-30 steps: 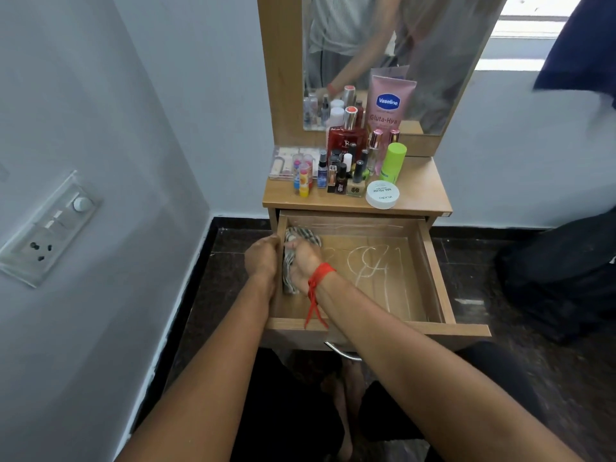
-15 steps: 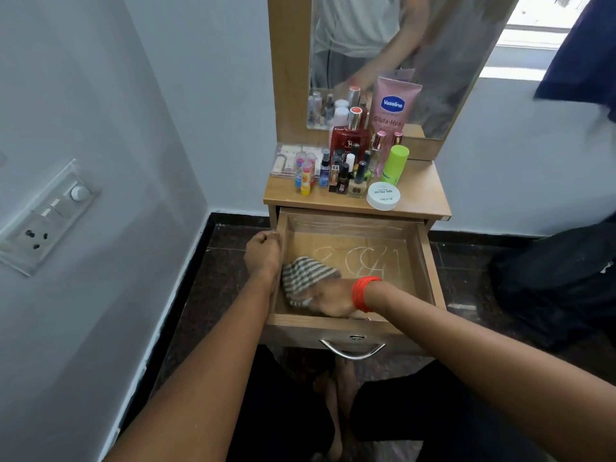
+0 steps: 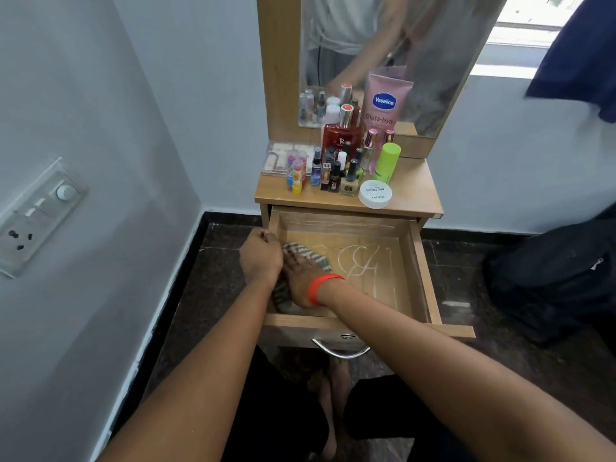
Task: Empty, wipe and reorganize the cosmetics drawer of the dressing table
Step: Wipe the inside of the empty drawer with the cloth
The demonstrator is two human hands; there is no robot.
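Observation:
The wooden drawer (image 3: 424, 271) of the dressing table is pulled out, and white streaks mark its bare bottom. My left hand (image 3: 261, 258) grips the top of the drawer's left wall. My right hand (image 3: 301, 278), with an orange band at the wrist, presses a striped cloth (image 3: 311, 256) onto the drawer bottom at its left side, fingers lying flat over it. Part of the cloth bunches under my palm toward the front left corner.
Cosmetics crowd the tabletop (image 3: 413, 188): a pink Vaseline tube (image 3: 386, 101), a red perfume bottle (image 3: 340, 138), a green bottle (image 3: 386, 163), a white jar (image 3: 375, 194), several small bottles and lip balms (image 3: 296, 175). A mirror (image 3: 433, 61) stands behind. A wall is close on the left, and a dark bag (image 3: 550, 278) lies on the right.
My right hand slid the cloth from the drawer's back left to its front, then back along the left side. My left hand stayed on the left wall.

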